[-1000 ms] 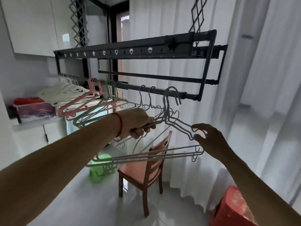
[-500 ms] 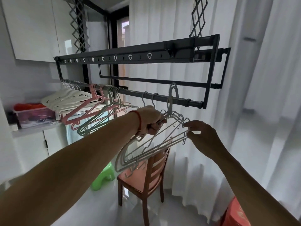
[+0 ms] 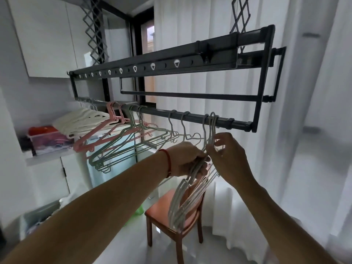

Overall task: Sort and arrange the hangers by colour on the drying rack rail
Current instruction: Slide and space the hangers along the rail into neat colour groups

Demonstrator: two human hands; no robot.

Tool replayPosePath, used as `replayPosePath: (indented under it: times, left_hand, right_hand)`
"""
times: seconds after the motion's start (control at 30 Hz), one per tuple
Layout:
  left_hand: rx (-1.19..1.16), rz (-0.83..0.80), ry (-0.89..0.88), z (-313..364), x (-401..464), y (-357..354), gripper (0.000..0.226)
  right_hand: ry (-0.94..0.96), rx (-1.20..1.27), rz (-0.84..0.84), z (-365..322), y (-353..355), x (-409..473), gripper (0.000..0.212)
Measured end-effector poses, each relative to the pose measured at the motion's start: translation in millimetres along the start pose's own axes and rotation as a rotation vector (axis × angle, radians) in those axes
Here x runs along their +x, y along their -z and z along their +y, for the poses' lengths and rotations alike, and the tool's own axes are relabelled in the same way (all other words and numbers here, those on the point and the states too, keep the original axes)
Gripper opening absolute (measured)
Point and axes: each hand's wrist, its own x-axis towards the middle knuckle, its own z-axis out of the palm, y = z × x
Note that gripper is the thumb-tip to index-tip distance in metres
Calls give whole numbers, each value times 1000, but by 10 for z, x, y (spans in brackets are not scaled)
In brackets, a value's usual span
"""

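Note:
A dark rail (image 3: 192, 116) of the drying rack runs left to right. On it hang white hangers (image 3: 80, 121) at the far left, then pink hangers (image 3: 99, 133), then green hangers (image 3: 122, 149). Near the rail's right end a bundle of grey hangers (image 3: 182, 202) hooks over the rail and swings down steeply. My left hand (image 3: 188, 161) is shut on that bundle's upper arms. My right hand (image 3: 228, 159) pinches the bundle's necks just below the hooks. Two more grey hooks (image 3: 182, 124) hang alone left of the bundle.
A wooden chair (image 3: 175, 216) with an orange seat stands below the bundle. White curtains (image 3: 297, 130) hang behind and to the right. A clear storage box (image 3: 51, 141) sits on a shelf at left. A green stool (image 3: 140, 210) is on the floor.
The grey bundle swung from near level to hanging steeply down. Both hands rose and came together under the rail; my right hand closed on the hanger necks.

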Motion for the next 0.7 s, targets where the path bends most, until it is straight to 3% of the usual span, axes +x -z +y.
replayPosePath:
  times: [0.17, 0.23, 0.33, 0.43, 0.57, 0.7]
  left_hand:
    - [100, -63, 5, -87, -72, 110, 32]
    - [235, 27, -44, -72, -100, 188, 29]
    - [404, 212, -217, 4, -154, 362, 16]
    - [537, 391, -447, 90, -280, 595, 10]
    - [621, 522, -569, 6, -537, 1110, 5]
    - [575, 647, -549, -314, -931, 2024, 9]
  right_hand:
    - [-6, 16, 79, -10, -179, 59, 38]
    - [-4, -44, 98, -73, -231, 11, 39]
    - [48, -270, 162, -250, -261, -219, 58]
    - [236, -260, 155, -589, -320, -396, 44]
    - [376, -136, 21, -1042, -573, -236, 34]
    - [434, -156, -204, -1642, -1054, 9, 30]
